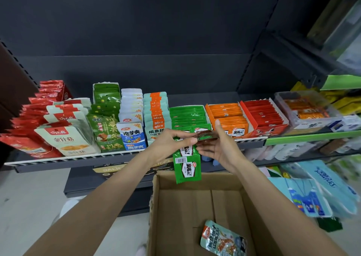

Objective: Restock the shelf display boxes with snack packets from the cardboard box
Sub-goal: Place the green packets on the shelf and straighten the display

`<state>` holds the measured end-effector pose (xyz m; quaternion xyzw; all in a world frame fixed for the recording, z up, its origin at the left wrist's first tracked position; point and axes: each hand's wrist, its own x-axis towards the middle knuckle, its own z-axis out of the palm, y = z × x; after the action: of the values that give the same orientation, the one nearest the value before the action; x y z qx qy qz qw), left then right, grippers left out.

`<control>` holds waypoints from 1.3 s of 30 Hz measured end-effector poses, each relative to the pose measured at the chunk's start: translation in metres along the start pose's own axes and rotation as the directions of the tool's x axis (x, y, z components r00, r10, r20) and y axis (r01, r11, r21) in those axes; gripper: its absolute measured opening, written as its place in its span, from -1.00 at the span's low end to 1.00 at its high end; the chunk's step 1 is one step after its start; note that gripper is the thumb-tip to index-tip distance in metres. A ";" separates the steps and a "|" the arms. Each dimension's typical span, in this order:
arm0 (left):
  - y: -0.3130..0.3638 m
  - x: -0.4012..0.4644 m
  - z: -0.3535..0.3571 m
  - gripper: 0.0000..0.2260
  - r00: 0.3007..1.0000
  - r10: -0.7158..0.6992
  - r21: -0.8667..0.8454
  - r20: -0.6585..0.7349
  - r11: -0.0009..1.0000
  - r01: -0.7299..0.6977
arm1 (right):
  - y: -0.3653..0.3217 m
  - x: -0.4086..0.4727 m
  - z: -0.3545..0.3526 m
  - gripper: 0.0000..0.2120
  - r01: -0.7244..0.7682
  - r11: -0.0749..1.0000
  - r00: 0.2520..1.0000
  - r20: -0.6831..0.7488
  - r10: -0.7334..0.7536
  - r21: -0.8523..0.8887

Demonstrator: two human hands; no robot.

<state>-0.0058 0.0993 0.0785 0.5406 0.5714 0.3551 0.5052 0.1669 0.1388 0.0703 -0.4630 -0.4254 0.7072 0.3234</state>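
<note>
Our left hand (168,141) and right hand (218,148) both pinch green snack packets (188,165) with curled fingers above the cardboard box (195,201), before the green display box (188,115).

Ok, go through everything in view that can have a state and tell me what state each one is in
Cardboard box: open, nearly empty, one pale packet lying flat inside.
Green packets: a strip hanging down, held above the box.
Left hand: pinching the strip's top.
Right hand: gripping the strip's top.
Green display box: open, well filled.
Orange display box: open, well filled.
Red display box: open, well filled.
</note>
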 end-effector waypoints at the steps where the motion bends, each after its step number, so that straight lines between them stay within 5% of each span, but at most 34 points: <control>1: 0.000 0.000 0.001 -0.76 1.000 -0.026 -0.020 0.004 0.999 0.026 | 0.000 0.000 -0.002 -0.43 0.014 1.000 1.000 0.017 -0.014 -0.015; 5: 0.000 -0.002 0.003 -0.75 0.996 -0.093 -0.036 0.000 0.995 0.093 | 0.003 -0.003 -0.013 -0.51 0.080 0.997 0.985 0.152 -0.077 -0.015; 7: -0.002 0.001 0.004 -0.58 0.994 -0.102 -0.033 -0.045 0.994 0.100 | 0.003 -0.004 -0.019 -0.66 0.078 0.995 0.980 0.190 -0.065 -0.061; 9: -0.004 0.004 0.006 -0.33 0.992 -0.086 -0.039 -0.091 0.996 0.083 | 0.002 -0.002 -0.026 -0.55 0.053 0.981 0.977 0.214 -0.012 -0.186; 12: -0.006 0.006 0.009 -0.55 0.989 -0.074 0.008 -0.129 0.997 0.076 | -0.003 -0.003 -0.024 -0.58 0.034 0.959 0.974 0.224 0.031 -0.280; 15: -0.002 0.004 0.012 -0.60 0.991 -0.022 0.043 -0.130 0.999 0.028 | -0.004 -0.004 -0.017 -0.81 0.083 0.965 0.989 0.136 -0.050 -0.250; 18: 0.005 0.003 0.012 -0.78 0.993 -0.031 0.004 -0.111 0.999 0.032 | -0.001 0.000 -0.016 -0.82 0.139 0.950 0.990 0.020 -0.139 -0.281; 23: 0.004 0.006 0.004 -0.36 0.947 -0.101 -0.185 -0.306 0.982 0.045 | 0.003 0.004 -0.030 -0.91 0.102 0.991 0.967 -0.226 -0.119 -0.083; 31: 0.000 0.011 -0.003 -0.32 0.917 -0.257 -0.563 -0.305 0.825 0.043 | 0.002 0.003 -0.026 -0.89 0.109 0.986 0.977 -0.198 -0.084 0.123; 39: 0.013 0.007 -0.011 -0.73 0.950 -0.133 -0.624 -0.283 0.778 -0.077 | 0.001 0.012 -0.022 -0.84 0.110 0.982 0.942 -0.332 -0.054 0.154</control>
<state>-0.0122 0.1095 0.0920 0.2695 0.5006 0.5981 0.5649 0.1831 0.1553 0.0606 -0.5262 -0.3229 0.6402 0.4570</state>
